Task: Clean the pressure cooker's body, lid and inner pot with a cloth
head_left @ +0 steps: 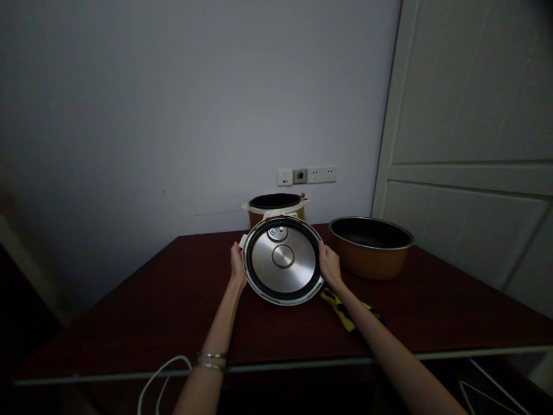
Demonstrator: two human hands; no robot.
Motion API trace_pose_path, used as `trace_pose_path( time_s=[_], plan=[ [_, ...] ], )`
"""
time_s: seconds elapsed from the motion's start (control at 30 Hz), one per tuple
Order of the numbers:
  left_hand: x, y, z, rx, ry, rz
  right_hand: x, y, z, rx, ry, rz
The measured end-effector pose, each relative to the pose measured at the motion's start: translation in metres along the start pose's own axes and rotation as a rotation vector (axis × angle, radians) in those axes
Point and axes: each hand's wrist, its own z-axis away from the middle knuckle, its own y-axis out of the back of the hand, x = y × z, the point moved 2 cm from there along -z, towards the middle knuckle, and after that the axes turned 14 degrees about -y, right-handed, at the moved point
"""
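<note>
A round pressure cooker lid (263,262) is held up over the table, its shiny metal underside and dark seal ring turned towards me. My left hand (237,262) grips its left rim, near a white tab. On the opposite rim my right hand (330,264) is closed, thumb on the near face and fingers partly hidden behind. Behind the lid stands the cooker body (256,217), with a white rim and a dark inside, its lower front covered by the lid. To the right of my right hand sits an orange-brown inner pot (375,260) with a black inside.
A yellow and black cloth (341,311) lies under my right forearm on the dark red table (173,300). Wall sockets (322,174) are behind the cooker. A white cable (162,369) loops at the front edge. A white door (466,127) stands at the right.
</note>
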Motion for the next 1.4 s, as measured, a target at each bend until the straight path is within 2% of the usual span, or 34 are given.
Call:
trace_pose_path(
  time_s=[0.13, 0.23, 1.4],
  plan=[
    [-0.003, 0.007, -0.003, 0.076, -0.141, -0.182, -0.001, 0.0, 0.001, -0.012, 0.029, 0.009],
    [-0.001, 0.007, -0.002, 0.069, -0.213, -0.264, -0.001, 0.0, 0.001, -0.015, 0.038, 0.009],
    [0.001, 0.016, 0.007, 0.175, -0.143, -0.352, 0.0, 0.006, 0.008, -0.044, 0.049, 0.152]
  ],
)
